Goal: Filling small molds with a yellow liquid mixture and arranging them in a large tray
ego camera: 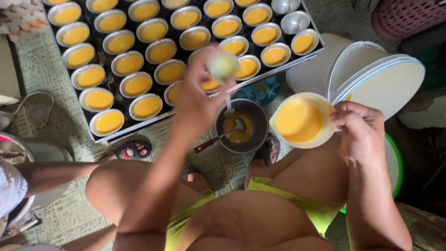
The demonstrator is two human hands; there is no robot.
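The left hand (197, 100) is raised over the near edge of the baking tray (314, 52), fingers closed around a small pale cup (223, 65) (motion blur hides its contents). The right hand (357, 132) grips the handle side of a plastic measuring jug (301, 119), which is nearly full of smooth yellow-orange batter and held level above the right thigh. The tray rests on the tiled floor (46, 74) and carries rows of small round metal moulds (137, 85), most filled with the same batter; two moulds at the far right corner (295, 21) are unfilled. Between the tray and the jug, a dark metal pot (241, 125) stands on the floor, holding a shallow layer of batter and a ladle (218, 138) with a dark handle that leans over the pot's left rim. A white bucket lid (378, 76) lies tilted just beyond the jug, to its right. The person sits low, knees spread, feet in sandals (132, 149) beside the pot. Another person's forearm (60, 169) enters from the left edge, well apart from both hands.
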